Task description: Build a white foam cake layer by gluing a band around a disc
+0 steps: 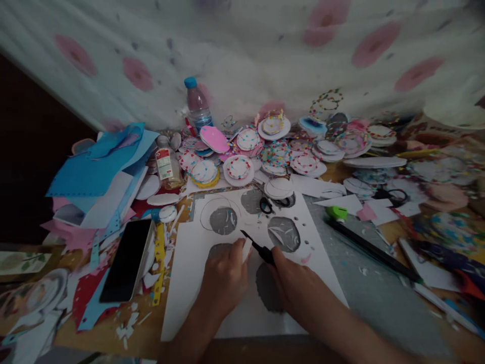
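Both forearms run out of the bottom edge, so nothing above the wrists shows. The left hand [223,278] covers part of the white sheet [189,283], and its fingers [239,248] hide most of the small white piece [246,248] they pinch. The right hand [293,283] swallows the handle of the black cutter [257,246]; only the tip pokes out. The label on the small bottle [166,167] is too tiny to read. At the right edge the clutter blurs into colour; the phone [127,260] screen is dark.

Both hands [223,275] and forearms are bare, sleeveless.
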Demonstrator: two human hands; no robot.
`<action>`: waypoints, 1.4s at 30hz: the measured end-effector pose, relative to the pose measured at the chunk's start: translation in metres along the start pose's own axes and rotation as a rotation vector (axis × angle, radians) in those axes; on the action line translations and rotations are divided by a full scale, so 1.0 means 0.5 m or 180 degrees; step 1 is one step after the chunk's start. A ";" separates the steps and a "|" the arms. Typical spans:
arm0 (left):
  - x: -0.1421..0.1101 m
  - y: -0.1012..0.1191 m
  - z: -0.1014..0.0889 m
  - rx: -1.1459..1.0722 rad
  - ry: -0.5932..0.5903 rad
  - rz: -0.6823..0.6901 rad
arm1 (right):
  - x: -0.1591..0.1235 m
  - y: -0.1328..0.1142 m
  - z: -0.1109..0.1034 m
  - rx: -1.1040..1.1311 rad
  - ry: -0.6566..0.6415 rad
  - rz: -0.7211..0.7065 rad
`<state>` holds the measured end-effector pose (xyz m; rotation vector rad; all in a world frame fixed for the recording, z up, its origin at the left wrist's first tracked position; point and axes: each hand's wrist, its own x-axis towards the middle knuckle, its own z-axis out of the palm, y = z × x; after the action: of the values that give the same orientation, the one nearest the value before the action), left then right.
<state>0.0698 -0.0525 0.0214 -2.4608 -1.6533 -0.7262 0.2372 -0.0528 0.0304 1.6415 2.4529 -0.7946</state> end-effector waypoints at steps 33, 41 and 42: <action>-0.031 0.037 -0.073 -0.5548 -0.0494 -0.2106 | 0.009 0.037 0.004 0.4799 0.0073 -0.0608; -0.041 0.052 -0.104 -0.4220 -0.0543 -0.1319 | 0.006 0.033 0.015 0.4626 0.0083 -0.0836; -0.042 0.056 -0.109 -0.4097 -0.0499 -0.1356 | 0.005 0.030 0.013 0.4568 0.0173 -0.0842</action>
<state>0.0702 -0.0995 0.0656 -2.8252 -2.2126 -2.2951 0.2482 -0.0493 0.0181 1.4174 2.0720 -2.9876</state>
